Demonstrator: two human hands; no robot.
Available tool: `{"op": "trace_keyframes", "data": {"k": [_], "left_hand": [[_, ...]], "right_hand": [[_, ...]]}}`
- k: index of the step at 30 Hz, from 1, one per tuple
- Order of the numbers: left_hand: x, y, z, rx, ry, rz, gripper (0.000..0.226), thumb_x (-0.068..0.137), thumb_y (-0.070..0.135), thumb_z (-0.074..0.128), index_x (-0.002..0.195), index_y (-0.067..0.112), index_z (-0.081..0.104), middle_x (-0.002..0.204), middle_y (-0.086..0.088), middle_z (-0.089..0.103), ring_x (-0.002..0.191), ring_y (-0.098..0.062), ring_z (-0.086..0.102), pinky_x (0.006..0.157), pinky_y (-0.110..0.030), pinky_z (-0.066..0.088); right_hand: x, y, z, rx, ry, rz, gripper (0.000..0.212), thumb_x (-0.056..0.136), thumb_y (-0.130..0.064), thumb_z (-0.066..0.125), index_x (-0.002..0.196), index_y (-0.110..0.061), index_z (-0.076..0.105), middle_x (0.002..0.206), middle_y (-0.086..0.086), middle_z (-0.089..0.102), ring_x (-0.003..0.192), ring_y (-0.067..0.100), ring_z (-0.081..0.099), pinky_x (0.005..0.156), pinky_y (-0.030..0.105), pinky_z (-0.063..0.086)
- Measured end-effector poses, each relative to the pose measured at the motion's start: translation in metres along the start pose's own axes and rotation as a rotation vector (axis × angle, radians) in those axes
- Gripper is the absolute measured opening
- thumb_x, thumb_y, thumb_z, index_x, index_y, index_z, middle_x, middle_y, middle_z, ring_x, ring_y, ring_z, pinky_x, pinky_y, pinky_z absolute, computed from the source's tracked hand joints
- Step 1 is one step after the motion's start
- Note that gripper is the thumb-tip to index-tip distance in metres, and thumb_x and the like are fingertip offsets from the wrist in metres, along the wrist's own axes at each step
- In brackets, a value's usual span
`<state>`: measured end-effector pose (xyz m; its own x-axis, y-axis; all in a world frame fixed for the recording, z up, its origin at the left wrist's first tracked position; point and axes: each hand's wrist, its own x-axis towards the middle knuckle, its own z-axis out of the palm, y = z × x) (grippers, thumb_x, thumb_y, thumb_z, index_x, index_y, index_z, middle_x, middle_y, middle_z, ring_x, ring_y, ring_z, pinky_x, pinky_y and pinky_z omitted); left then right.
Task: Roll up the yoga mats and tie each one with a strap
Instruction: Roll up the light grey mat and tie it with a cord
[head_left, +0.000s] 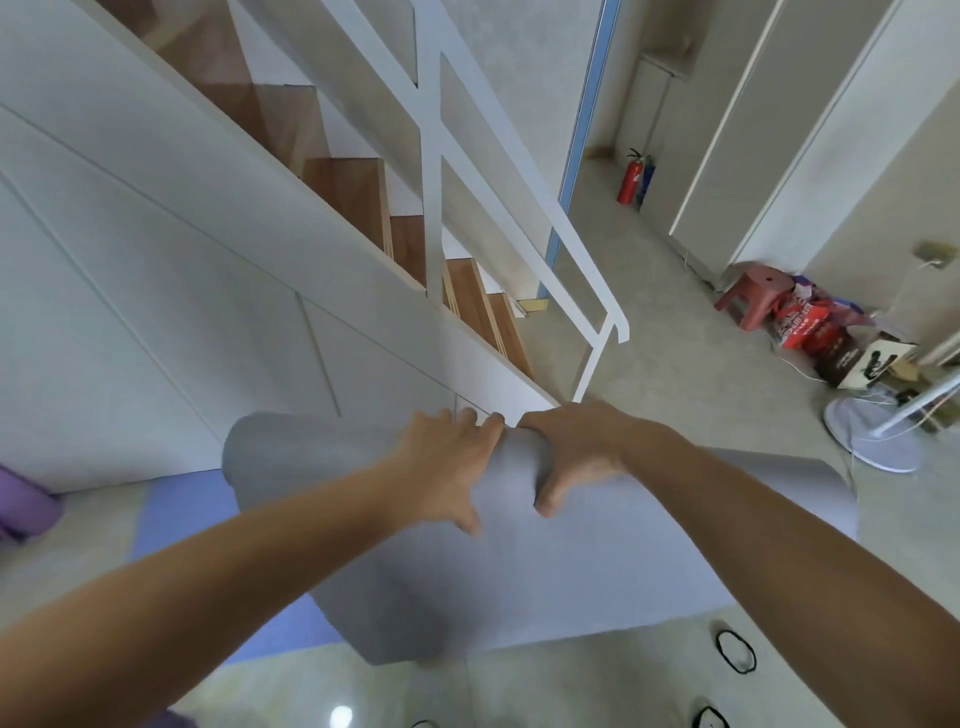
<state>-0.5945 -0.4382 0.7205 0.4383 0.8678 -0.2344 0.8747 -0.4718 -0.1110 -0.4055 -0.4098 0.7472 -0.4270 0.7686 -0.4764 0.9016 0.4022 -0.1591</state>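
A grey yoga mat (545, 582) lies on the floor, its far end curled into a roll (291, 452) against the stair panel. My left hand (447, 467) presses on top of the roll, fingers spread. My right hand (576, 452) grips the roll beside it, thumb tucked under the curl. A blue mat (182, 519) lies flat under the grey one at the left. A purple rolled mat (21, 504) shows at the left edge. Black elastic strap loops (735, 652) lie on the floor at lower right, another strap loop (709, 717) at the bottom edge.
A white panelled staircase (363, 197) with a white railing (597, 332) stands just beyond the roll. At right: a white fan base (862, 431), bags and boxes (810, 332), a pink stool (753, 291). A red fire extinguisher (629, 176) stands far back.
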Motion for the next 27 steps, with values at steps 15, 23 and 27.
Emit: {"op": "trace_keyframes", "data": {"k": [15, 23, 27], "left_hand": [[0.003, -0.042, -0.023, -0.235, -0.175, -0.012, 0.117, 0.046, 0.069, 0.081, 0.145, 0.031, 0.030, 0.126, 0.008, 0.053, 0.110, -0.021, 0.057, 0.097, -0.040, 0.047], [0.011, -0.039, -0.026, -0.310, -0.041, -0.136, 0.076, 0.046, 0.051, 0.082, 0.111, 0.027, 0.050, 0.092, 0.010, 0.060, 0.079, -0.015, 0.061, 0.073, -0.032, 0.053], [0.008, -0.048, -0.040, -0.585, -0.301, -0.143, 0.077, 0.046, 0.054, 0.088, 0.114, 0.036, 0.054, 0.107, 0.016, 0.062, 0.094, -0.011, 0.061, 0.087, -0.036, 0.055]], "right_hand": [[0.000, -0.003, -0.009, -0.127, 0.159, -0.042, 0.082, 0.052, -0.059, 0.077, 0.124, -0.046, 0.039, 0.097, -0.015, 0.061, 0.091, 0.013, 0.061, 0.070, 0.030, 0.044], [-0.009, -0.002, -0.003, -0.205, 0.129, -0.057, 0.132, 0.054, -0.070, 0.080, 0.153, -0.037, 0.000, 0.154, -0.007, 0.029, 0.137, 0.020, 0.036, 0.109, 0.042, 0.037], [-0.004, -0.001, 0.005, -0.264, 0.230, -0.101, 0.114, 0.059, -0.065, 0.077, 0.149, -0.036, 0.014, 0.135, -0.005, 0.045, 0.123, 0.020, 0.048, 0.096, 0.039, 0.044]]}}
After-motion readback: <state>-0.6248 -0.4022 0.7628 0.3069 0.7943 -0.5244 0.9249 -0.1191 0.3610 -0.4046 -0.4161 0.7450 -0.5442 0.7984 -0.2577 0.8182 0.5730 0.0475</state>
